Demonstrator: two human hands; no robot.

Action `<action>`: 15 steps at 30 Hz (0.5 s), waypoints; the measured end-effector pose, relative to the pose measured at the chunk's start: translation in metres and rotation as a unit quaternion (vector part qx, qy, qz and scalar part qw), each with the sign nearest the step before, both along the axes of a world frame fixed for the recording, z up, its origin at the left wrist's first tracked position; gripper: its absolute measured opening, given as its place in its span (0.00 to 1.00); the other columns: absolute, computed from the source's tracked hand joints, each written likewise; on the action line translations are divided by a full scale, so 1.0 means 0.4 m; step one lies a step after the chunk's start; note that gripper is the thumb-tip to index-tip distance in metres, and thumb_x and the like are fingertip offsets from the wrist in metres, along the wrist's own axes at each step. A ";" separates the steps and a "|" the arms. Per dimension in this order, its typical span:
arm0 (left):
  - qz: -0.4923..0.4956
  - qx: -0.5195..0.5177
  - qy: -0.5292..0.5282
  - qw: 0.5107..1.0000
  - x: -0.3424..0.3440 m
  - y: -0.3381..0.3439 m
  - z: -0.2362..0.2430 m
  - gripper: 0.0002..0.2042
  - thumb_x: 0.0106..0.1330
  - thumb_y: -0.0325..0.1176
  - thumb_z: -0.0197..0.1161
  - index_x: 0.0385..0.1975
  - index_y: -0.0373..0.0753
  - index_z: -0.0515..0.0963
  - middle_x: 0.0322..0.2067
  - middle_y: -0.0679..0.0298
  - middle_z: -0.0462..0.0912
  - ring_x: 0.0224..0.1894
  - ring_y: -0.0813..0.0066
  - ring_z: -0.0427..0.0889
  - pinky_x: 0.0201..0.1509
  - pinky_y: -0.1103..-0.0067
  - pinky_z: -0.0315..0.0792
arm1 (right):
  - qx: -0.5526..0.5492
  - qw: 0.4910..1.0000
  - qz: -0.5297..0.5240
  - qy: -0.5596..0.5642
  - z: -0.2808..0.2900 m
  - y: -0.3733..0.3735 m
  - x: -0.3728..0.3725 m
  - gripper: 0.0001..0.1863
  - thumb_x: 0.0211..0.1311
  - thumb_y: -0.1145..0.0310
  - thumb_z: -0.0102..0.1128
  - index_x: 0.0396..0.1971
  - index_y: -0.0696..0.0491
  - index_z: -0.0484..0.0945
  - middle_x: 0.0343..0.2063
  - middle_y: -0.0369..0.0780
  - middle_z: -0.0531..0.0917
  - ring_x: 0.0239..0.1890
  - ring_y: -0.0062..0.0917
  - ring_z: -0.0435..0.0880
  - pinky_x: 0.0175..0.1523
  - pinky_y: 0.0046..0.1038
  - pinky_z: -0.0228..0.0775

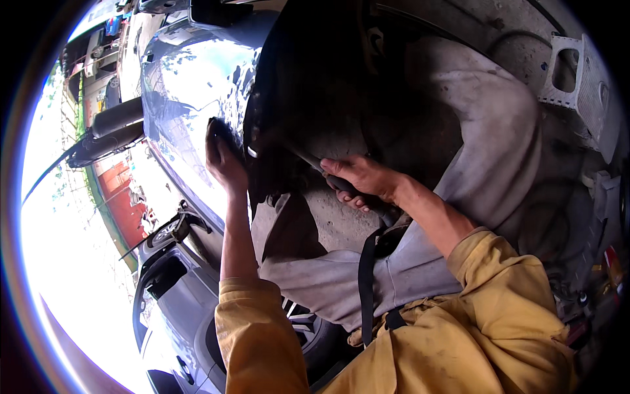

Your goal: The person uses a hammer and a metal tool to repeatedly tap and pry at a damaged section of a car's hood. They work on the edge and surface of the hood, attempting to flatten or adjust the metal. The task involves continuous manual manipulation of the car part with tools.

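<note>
My left hand grips the edge of a blue car's fender beside the dark wheel arch. My right hand is closed around the dark handle of a long tool whose shaft runs up and left into the wheel arch; its tip is hidden in shadow. Both my forearms come out of yellow sleeves. My grey trousers fill the middle and right of the view.
A grey car door with a wheel lies below my arms. A black strap hangs at my waist. A perforated metal bracket sits at the upper right. Dark pipes and a red wall are at left.
</note>
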State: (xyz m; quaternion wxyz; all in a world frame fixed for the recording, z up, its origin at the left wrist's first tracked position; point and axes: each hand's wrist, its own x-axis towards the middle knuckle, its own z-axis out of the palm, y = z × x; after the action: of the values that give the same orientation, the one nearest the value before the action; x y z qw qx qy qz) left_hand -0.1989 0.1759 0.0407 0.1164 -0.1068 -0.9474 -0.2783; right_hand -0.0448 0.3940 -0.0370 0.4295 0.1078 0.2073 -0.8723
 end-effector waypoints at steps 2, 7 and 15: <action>-0.012 0.005 0.035 0.999 -0.023 -0.019 -0.014 0.17 0.65 0.27 0.45 0.51 0.31 0.72 0.49 0.54 0.77 0.51 0.65 0.76 0.58 0.74 0.65 | -0.003 0.999 -0.008 -0.036 -0.036 0.002 -0.016 0.21 0.67 0.49 0.44 0.26 0.53 0.67 0.12 0.34 0.69 0.11 0.15 0.67 0.15 0.21 0.64; -0.004 0.027 0.015 1.000 -0.004 0.003 -0.020 0.17 0.65 0.26 0.44 0.52 0.31 0.72 0.49 0.53 0.77 0.51 0.64 0.76 0.58 0.74 0.66 | 0.036 0.940 -0.193 -0.280 -0.159 -0.026 -0.062 0.18 0.68 0.53 0.40 0.23 0.51 0.63 0.14 0.31 0.67 0.12 0.13 0.64 0.16 0.18 0.61; -0.004 -0.004 -0.007 1.000 -0.006 -0.002 -0.015 0.17 0.66 0.28 0.43 0.51 0.31 0.73 0.49 0.53 0.77 0.52 0.62 0.75 0.58 0.73 0.66 | 0.015 0.996 -0.086 -0.012 -0.046 -0.031 -0.028 0.20 0.66 0.47 0.46 0.29 0.51 0.64 0.14 0.32 0.67 0.11 0.12 0.62 0.14 0.18 0.58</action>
State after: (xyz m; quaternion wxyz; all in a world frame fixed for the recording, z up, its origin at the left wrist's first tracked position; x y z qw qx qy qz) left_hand -0.2014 0.1751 0.0346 0.1083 -0.1089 -0.9490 -0.2754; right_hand -0.0559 0.3816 -0.0556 0.3539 0.1422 0.2054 -0.9013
